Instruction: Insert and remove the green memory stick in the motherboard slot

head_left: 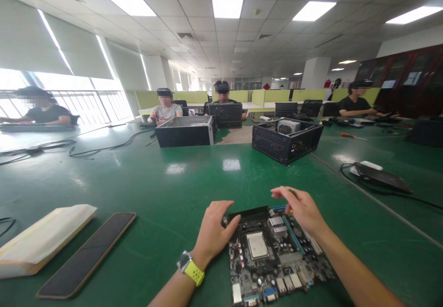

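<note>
Green tabletop [166,182] stretches past me, a motherboard [275,257] flat on its near side: light, stiff and fragile, I'd guess, best held by its edges. The left hand [214,227] and right hand [305,209] are loosely spread by its far corners. Beyond, an open computer case [270,144] holds a power supply [289,127].

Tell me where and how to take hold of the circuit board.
I'd grip the circuit board by its left and right edges, left hand and right hand coming in low from either side. It lies flat on the green table, and its upper face is crowded with raised parts around the square silver chip, so the edges look the safest hold.
</note>
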The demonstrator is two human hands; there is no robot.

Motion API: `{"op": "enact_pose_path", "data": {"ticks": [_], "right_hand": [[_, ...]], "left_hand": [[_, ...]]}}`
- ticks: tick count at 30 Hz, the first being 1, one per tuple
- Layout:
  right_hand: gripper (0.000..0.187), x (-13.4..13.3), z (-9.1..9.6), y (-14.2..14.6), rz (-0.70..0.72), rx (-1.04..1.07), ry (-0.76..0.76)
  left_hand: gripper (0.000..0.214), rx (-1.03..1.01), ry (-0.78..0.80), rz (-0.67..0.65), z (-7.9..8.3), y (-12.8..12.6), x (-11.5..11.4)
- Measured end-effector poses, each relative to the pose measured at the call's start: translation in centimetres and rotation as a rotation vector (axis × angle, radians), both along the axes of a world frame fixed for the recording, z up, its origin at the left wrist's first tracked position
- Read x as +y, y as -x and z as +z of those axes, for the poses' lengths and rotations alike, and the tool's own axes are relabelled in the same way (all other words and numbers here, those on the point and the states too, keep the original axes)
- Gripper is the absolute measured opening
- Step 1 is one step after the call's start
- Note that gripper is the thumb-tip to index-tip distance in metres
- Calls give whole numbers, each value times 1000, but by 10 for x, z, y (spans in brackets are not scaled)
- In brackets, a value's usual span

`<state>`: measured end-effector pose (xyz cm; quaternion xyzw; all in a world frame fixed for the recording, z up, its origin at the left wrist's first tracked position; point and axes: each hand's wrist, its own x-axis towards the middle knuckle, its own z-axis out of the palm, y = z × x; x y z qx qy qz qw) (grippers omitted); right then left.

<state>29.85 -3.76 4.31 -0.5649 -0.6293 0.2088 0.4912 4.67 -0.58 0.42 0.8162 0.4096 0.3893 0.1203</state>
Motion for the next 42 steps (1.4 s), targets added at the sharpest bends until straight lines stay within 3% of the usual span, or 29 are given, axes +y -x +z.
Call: {"op": "enact_pose_path", "data": {"ticks": [3,7,9,12,14,17,20,23,28,30,35,39,42], "right_hand": [[51,-13,11,18,73,187,-65],[45,-27,0,53,310,267,102],[40,-28,-10,65,399,318,152],[37,-26,-17,71,439,382,166],[37,-25,-14,66,407,359,144],[35,-20,-8,52,263,116,53],[29,-10,-12,34,129,-205,-50],[30,4,-26,19,55,-359,-67],[29,12,-38,11,26,-393,-55],[27,10,-37,14,56,-399,-49],[28,3,-34,21,100,-425,-10],[32,5,-37,22,83,-422,-4],[30,3,-30,24,77,-398,-17]], "left_hand": [[38,-30,-61,-85,11,-2,-13],[66,-8,-64,-291,15,-4,-32],[82,30,-63,-302,13,-6,-38],[67,79,-50,-216,10,-6,-37],[47,78,-36,-159,9,-3,-31],[22,-13,12,-43,8,7,-15],[14,-83,84,140,6,20,1],[10,10,170,285,7,30,11],[52,281,344,326,13,34,12],[58,363,376,359,13,33,12],[20,309,317,173,5,32,12],[46,194,254,23,1,32,10],[45,204,244,-24,0,30,8]]}}
